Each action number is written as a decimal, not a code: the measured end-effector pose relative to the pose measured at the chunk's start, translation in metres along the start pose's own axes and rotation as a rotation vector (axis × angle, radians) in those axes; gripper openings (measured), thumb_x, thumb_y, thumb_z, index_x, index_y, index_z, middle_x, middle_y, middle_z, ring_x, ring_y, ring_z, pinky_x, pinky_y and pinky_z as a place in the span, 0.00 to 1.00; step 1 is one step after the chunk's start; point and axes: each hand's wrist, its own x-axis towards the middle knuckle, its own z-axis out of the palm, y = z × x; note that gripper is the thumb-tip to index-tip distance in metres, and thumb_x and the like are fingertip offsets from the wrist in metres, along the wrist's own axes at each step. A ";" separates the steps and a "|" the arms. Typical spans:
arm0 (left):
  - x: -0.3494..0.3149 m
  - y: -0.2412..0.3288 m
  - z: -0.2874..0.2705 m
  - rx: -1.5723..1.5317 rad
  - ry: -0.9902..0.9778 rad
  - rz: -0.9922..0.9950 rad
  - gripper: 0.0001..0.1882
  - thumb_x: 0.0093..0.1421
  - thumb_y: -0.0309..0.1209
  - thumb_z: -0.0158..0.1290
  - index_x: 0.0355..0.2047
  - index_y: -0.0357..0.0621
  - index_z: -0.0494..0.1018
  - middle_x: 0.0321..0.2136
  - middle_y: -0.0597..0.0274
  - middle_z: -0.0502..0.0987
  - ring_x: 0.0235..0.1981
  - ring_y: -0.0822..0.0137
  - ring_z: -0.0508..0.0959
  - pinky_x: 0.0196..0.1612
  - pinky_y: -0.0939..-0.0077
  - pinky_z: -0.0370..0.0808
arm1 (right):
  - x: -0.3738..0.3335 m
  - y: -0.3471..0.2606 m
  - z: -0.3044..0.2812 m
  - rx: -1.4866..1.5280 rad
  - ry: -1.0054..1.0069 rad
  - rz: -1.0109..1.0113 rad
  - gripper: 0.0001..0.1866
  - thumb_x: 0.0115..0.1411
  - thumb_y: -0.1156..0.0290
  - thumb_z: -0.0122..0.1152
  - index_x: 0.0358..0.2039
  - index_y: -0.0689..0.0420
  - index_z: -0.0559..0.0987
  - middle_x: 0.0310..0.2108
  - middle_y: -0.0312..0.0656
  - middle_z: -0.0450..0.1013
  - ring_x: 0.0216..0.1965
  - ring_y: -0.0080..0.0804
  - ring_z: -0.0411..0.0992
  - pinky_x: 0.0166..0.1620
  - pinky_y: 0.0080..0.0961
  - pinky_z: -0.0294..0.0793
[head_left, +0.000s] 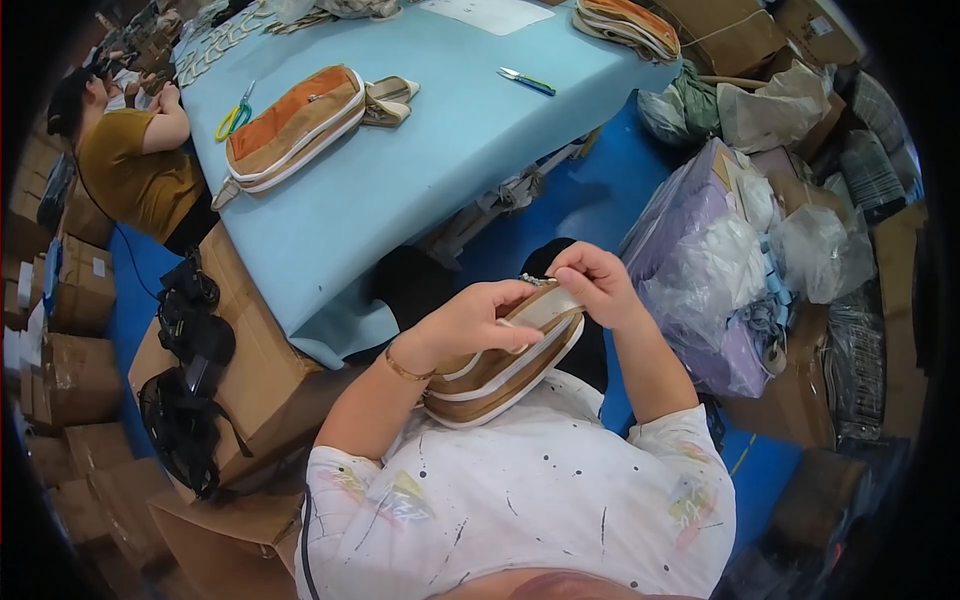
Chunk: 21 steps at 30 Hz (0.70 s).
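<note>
A brown bag with white piping rests on my lap, tilted up toward the right. My left hand lies over its upper side, thumb stretched across a cream strap and fingers curled on the bag's edge. At the bag's far right corner, my right hand pinches the end of the strap. A small metal piece shows between the hands, too small to make out fully. Another bag, orange and tan, lies on the table with a folded strap beside it.
The light-blue covered table stands ahead, with green-handled snips, yellow-green scissors and stacked orange bags. A person sits at its left. A carton with black gear is left; plastic-wrapped bundles stand right.
</note>
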 end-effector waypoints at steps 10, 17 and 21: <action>0.003 -0.020 0.020 -0.639 0.152 -0.185 0.14 0.56 0.24 0.55 0.43 0.37 0.72 0.32 0.68 0.74 0.31 0.81 0.71 0.34 0.87 0.69 | -0.028 -0.007 0.015 -0.602 0.169 -0.303 0.12 0.46 0.78 0.65 0.34 0.57 0.79 0.32 0.41 0.73 0.31 0.36 0.71 0.32 0.25 0.71; 0.006 -0.026 0.029 -0.228 0.157 0.009 0.11 0.56 0.25 0.55 0.40 0.36 0.73 0.30 0.71 0.72 0.30 0.81 0.68 0.31 0.84 0.66 | -0.041 0.001 0.013 -0.822 0.200 -0.474 0.11 0.43 0.77 0.68 0.29 0.52 0.80 0.26 0.35 0.73 0.27 0.31 0.70 0.27 0.23 0.65; 0.003 -0.032 0.026 -0.100 0.112 -0.050 0.11 0.55 0.22 0.55 0.39 0.36 0.73 0.32 0.69 0.71 0.31 0.80 0.70 0.33 0.86 0.68 | -0.060 0.001 0.002 -0.328 0.267 -0.373 0.07 0.46 0.82 0.64 0.25 0.57 0.77 0.24 0.37 0.70 0.26 0.29 0.67 0.29 0.20 0.64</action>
